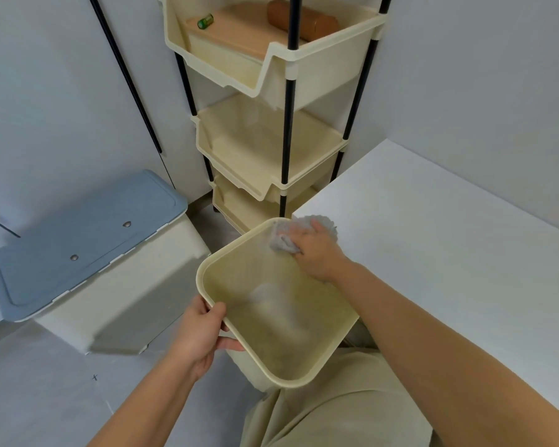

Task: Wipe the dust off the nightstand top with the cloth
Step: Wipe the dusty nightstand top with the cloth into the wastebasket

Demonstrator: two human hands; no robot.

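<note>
right hand (317,253) sweeping grey cloth (291,235) off nightstand top (449,253) edge into held bin (281,304).
left hand (204,330) clamps the cream bin's near-left rim, thumb over the lip, fingers under, holding it tilted with its far corner just beside the white top's left corner, likely to catch swept dust. right arm reaches forward over the bin, wrist bent, palm down, fingers closed around the bunched cloth right at that corner, partly over the bin's mouth. pale smear inside bin is blurred, can't tell what. rest of top looks bare; judge wiping near its end.
</note>
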